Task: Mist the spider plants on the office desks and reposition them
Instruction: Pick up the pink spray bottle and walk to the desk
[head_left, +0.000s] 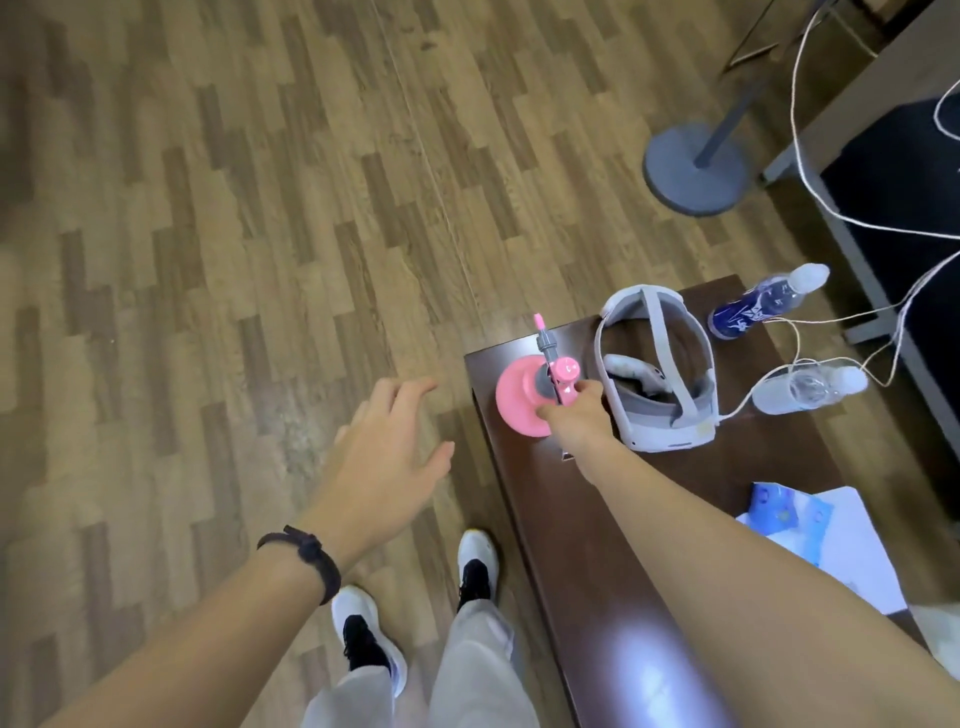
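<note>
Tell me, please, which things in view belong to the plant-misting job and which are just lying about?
Belonging to the job:
- pink spray bottle, gripped by the right hand
- left hand, open and empty, over the floor

Just lying about:
- headset on the dark table
- blue bottle
- clear bottle
- white cables
- papers
- stand base

No spider plants are in view.

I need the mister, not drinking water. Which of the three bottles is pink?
The spray bottle under the right hand, at the table's left corner. The blue-labelled bottle and clear bottle sit beyond the headset.
</note>
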